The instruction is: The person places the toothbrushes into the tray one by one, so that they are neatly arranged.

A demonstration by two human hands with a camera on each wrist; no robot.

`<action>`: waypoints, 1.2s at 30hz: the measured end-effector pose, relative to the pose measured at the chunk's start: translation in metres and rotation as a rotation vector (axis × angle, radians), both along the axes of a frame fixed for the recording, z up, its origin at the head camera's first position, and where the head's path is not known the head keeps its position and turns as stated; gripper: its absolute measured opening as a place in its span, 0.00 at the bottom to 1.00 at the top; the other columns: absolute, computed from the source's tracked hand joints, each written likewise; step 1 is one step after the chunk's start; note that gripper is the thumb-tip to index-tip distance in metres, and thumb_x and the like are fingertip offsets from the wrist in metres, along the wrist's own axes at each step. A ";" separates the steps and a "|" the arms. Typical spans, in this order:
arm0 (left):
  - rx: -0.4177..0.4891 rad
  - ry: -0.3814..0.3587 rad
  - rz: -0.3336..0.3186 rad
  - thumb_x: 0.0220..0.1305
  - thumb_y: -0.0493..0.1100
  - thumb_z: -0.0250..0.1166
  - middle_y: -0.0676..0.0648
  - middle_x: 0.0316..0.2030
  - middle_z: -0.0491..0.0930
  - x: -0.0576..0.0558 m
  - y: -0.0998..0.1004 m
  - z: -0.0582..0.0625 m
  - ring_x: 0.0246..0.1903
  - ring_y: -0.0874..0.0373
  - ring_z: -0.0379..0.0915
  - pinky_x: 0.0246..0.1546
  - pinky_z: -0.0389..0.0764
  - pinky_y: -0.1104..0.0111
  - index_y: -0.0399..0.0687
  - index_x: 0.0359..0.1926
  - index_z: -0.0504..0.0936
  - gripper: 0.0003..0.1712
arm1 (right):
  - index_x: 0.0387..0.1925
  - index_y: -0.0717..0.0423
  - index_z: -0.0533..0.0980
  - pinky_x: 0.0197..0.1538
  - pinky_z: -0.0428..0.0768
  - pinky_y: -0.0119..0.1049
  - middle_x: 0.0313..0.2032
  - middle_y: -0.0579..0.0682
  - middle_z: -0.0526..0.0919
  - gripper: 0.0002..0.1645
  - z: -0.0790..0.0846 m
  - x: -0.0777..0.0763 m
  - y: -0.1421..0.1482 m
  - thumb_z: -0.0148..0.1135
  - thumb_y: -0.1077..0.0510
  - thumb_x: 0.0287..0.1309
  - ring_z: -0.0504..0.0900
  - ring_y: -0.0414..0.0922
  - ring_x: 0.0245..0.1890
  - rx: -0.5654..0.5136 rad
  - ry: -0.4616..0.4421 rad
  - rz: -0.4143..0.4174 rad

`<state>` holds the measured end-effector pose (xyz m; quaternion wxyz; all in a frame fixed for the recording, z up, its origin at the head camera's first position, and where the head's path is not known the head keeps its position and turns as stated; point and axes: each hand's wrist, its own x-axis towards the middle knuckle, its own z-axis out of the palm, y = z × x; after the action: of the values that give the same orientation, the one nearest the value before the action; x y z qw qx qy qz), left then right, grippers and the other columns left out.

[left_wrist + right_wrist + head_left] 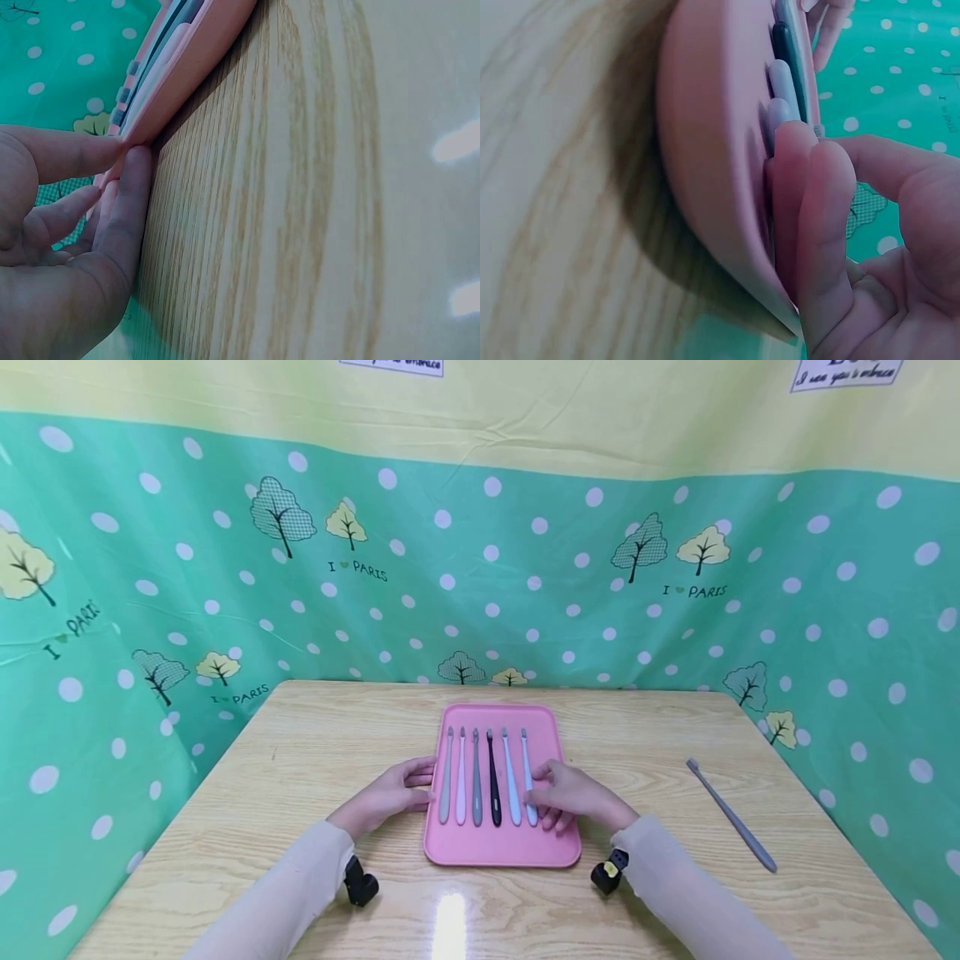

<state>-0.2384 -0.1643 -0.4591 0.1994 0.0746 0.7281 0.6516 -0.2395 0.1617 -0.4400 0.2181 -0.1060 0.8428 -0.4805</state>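
A pink tray point(495, 848) lies on the table with several toothbrushes side by side on it, heads toward the far end. Among them are a black toothbrush point(493, 781), a pink one point(461, 781) and a grey one point(476, 781). My left hand point(386, 795) pinches the tray's left rim between thumb and fingers, as the left wrist view shows. Over the tray's right side, my right hand point(573, 795) holds the rightmost light blue toothbrush point(527, 768) by its handle, thumb and forefinger at either side. The contact is partly hidden in the right wrist view.
Apart from the tray, a grey toothbrush point(731, 814) lies slantwise on the wooden table point(337, 727) at the right. A green dotted curtain point(491, 585) hangs behind the table and along both sides. Each wrist wears a small black camera point(360, 883).
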 end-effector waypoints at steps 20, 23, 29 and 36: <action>-0.014 -0.003 -0.011 0.65 0.27 0.60 0.30 0.65 0.66 0.000 0.000 0.003 0.62 0.40 0.68 0.56 0.82 0.61 0.33 0.76 0.55 0.40 | 0.59 0.70 0.68 0.26 0.87 0.38 0.31 0.59 0.82 0.29 0.021 0.006 0.092 0.62 0.52 0.68 0.82 0.46 0.25 0.039 0.004 -0.062; -0.007 -0.004 -0.016 0.65 0.28 0.61 0.30 0.65 0.66 0.000 0.000 0.003 0.62 0.40 0.68 0.56 0.82 0.61 0.33 0.76 0.54 0.41 | 0.60 0.72 0.67 0.27 0.87 0.38 0.32 0.59 0.83 0.29 0.024 0.011 0.109 0.61 0.53 0.69 0.82 0.46 0.26 0.044 0.001 -0.081; 0.006 -0.006 -0.022 0.65 0.27 0.60 0.29 0.66 0.65 -0.001 -0.001 0.001 0.63 0.39 0.68 0.57 0.81 0.61 0.33 0.76 0.53 0.41 | 0.62 0.74 0.64 0.28 0.87 0.38 0.34 0.59 0.83 0.32 0.032 0.019 0.143 0.60 0.53 0.69 0.83 0.48 0.29 0.063 0.002 -0.119; 0.008 -0.008 -0.017 0.65 0.27 0.60 0.30 0.66 0.65 -0.002 -0.002 -0.001 0.62 0.40 0.69 0.57 0.82 0.60 0.33 0.76 0.54 0.41 | 0.62 0.75 0.62 0.28 0.87 0.38 0.34 0.58 0.83 0.34 0.033 0.027 0.181 0.59 0.53 0.70 0.84 0.48 0.30 0.089 0.015 -0.158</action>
<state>-0.2401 -0.1658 -0.4597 0.2076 0.0789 0.7241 0.6530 -0.2121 0.3426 -0.4074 0.1775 -0.0330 0.8707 -0.4575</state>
